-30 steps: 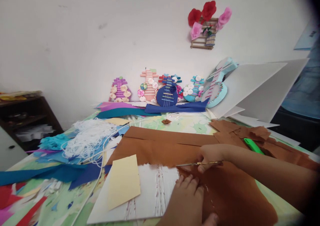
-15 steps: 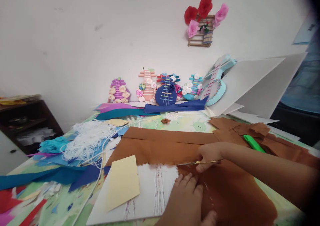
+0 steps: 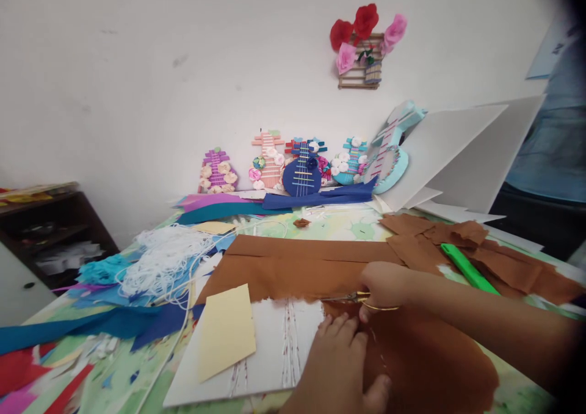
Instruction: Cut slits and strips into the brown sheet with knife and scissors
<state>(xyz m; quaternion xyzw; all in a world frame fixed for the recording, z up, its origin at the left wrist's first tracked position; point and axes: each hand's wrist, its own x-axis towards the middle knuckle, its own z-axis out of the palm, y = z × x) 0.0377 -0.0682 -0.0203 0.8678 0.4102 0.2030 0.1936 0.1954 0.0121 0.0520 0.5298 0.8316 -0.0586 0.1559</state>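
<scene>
Scissors (image 3: 350, 297) are held in the curled fingers of the right hand (image 3: 385, 287), pointed left along the ragged edge of a brown sheet (image 3: 288, 275) spread on the tabletop (image 3: 364, 231). Nearer the viewer, the left hand (image 3: 337, 350) is laid palm down where the sheet meets a white board (image 3: 268, 337), its fingers spread and unclenched; a pale yellow card (image 3: 227, 333) is laid on the board.

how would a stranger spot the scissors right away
On the table, find the large brown sheet. Where it meets the white board, the right hand holds the scissors, whose slim metal tip and golden handle set them apart from both.
</scene>
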